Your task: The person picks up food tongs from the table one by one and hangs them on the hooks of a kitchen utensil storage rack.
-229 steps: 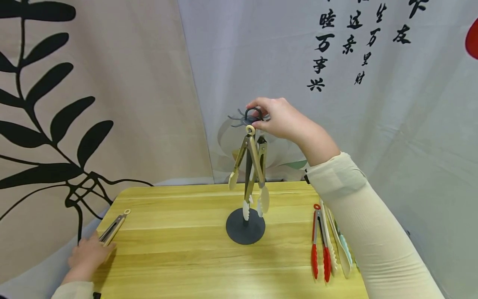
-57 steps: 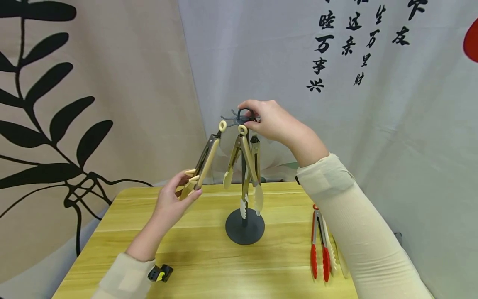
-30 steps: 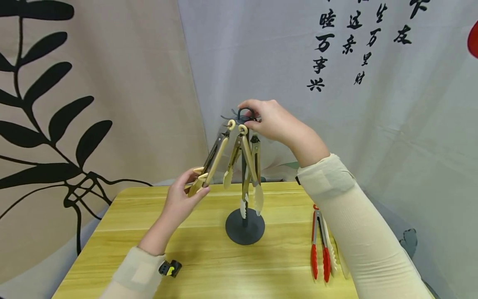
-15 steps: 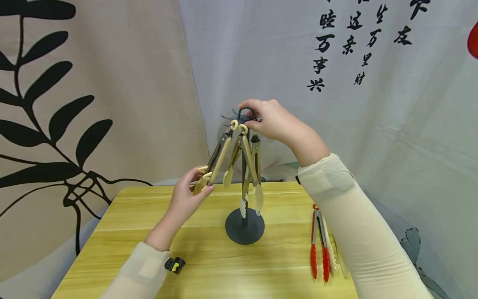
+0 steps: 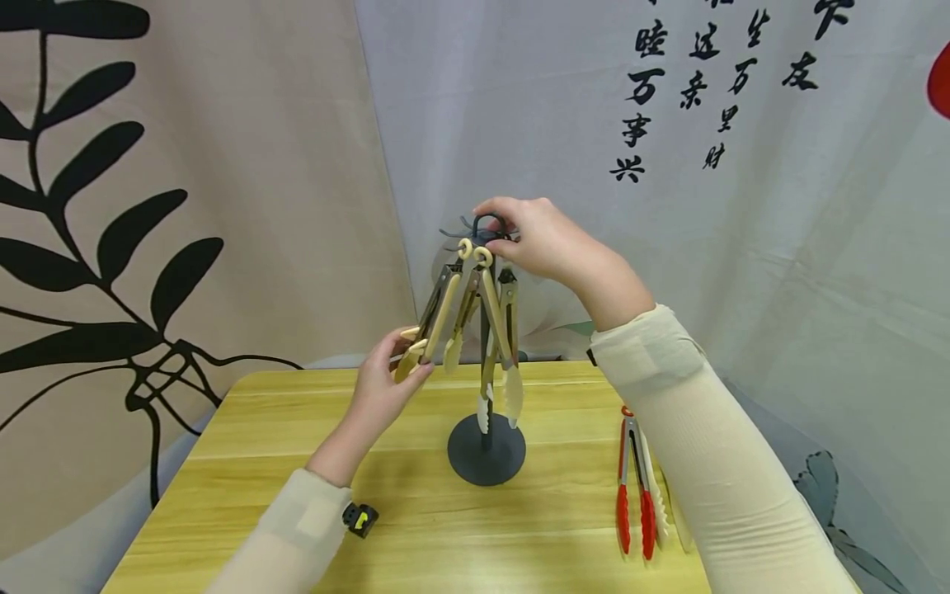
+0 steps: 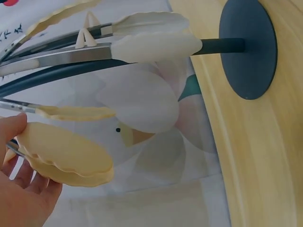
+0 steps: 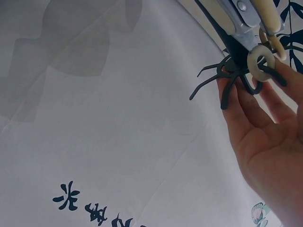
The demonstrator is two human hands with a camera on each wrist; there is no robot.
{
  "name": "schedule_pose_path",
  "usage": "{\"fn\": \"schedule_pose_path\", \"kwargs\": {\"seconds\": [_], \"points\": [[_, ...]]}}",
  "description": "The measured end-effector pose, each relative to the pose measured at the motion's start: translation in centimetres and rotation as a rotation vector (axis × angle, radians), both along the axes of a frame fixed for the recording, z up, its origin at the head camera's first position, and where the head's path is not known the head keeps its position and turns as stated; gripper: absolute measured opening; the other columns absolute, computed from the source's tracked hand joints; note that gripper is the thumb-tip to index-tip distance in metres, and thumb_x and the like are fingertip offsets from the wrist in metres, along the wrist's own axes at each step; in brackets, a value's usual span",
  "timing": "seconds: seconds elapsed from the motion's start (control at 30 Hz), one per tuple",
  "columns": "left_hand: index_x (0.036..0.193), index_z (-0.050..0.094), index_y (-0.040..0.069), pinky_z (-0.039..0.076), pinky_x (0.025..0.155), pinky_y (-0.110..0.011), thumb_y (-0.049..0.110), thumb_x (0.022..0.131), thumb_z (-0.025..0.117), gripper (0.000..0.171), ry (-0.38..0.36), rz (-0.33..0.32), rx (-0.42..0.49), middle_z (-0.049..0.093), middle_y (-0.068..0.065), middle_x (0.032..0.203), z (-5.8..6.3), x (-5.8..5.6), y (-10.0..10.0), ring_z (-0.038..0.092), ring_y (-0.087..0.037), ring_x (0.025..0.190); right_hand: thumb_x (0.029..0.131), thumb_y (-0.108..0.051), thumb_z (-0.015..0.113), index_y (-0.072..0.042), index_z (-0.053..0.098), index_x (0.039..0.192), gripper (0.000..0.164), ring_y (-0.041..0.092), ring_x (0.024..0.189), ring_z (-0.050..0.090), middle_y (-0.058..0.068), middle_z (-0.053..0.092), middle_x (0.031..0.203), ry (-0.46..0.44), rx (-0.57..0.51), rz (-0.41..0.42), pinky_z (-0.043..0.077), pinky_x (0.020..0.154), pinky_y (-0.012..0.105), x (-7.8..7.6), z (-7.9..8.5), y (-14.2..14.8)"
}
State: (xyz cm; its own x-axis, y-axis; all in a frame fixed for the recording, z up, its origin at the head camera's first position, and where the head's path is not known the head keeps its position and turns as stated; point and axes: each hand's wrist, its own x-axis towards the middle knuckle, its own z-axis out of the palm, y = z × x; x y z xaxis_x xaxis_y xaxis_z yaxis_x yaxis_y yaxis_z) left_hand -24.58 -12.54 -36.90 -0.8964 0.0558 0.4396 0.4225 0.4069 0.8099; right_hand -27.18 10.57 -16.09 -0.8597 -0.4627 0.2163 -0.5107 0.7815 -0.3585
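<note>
A dark grey utensil stand (image 5: 486, 452) with curved hooks at its top stands upright on the table. My right hand (image 5: 542, 243) grips its top loop; in the right wrist view my fingers curl about the hooks (image 7: 232, 71). Cream-handled tongs (image 5: 491, 313) hang from the hooks, their rings uppermost. My left hand (image 5: 389, 375) pinches the lower end of another pair of cream tongs (image 5: 438, 309), tilted, with its ring (image 5: 465, 248) right at the hooks. The left wrist view shows the scalloped tips (image 6: 71, 151) of these tongs between my thumb and fingers.
Red-tipped tongs (image 5: 635, 487) lie at the table's right side, next to white scalloped tongs (image 5: 659, 495). My right sleeve (image 5: 712, 429) covers part of that group. A curtain (image 5: 297, 181) with printed leaves and characters hangs behind the wooden table (image 5: 430, 536).
My left hand has taken the cream tongs from the table's left and carried them up and rightward to the hooks. The stand has shifted slightly left; my right hand still holds its top.
</note>
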Motion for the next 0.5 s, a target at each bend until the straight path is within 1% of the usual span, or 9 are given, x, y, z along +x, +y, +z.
{"fn": "schedule_pose_path", "kwargs": {"seconds": [0.1, 0.23, 0.5], "points": [[0.128, 0.052, 0.008, 0.047, 0.095, -0.047, 0.008, 0.081, 0.074, 0.051, 0.007, -0.001, 0.015, 0.059, -0.013, 0.118, -0.3, -0.4, 0.3, 0.056, -0.03, 0.115, 0.094, -0.016, 0.058, -0.017, 0.045, 0.139, 0.047, 0.018, 0.107, 0.058, 0.005, 0.06, 0.119, -0.002, 0.001, 0.0, 0.048, 0.091, 0.035, 0.0, 0.0, 0.0], [0.127, 0.051, 0.01, 0.047, 0.095, -0.046, 0.011, 0.082, 0.073, 0.05, 0.002, 0.008, 0.022, 0.059, -0.012, 0.12, -0.6, -0.9, 0.7, 0.055, -0.03, 0.114, 0.094, -0.016, 0.058, -0.017, 0.045, 0.139, 0.047, 0.018, 0.108, 0.057, 0.006, 0.06, 0.12, -0.003, 0.003, 0.003, 0.048, 0.091, 0.035, 0.0, 0.0, 0.0], [0.128, 0.05, 0.011, 0.047, 0.094, -0.044, 0.012, 0.083, 0.072, 0.049, -0.008, 0.02, 0.025, 0.059, -0.011, 0.12, -1.0, -1.4, 1.3, 0.056, -0.028, 0.112, 0.094, -0.017, 0.058, -0.017, 0.045, 0.139, 0.046, 0.018, 0.109, 0.057, 0.006, 0.06, 0.12, 0.002, 0.002, -0.003, 0.048, 0.092, 0.035, 0.1, -0.1, -0.2]]}}
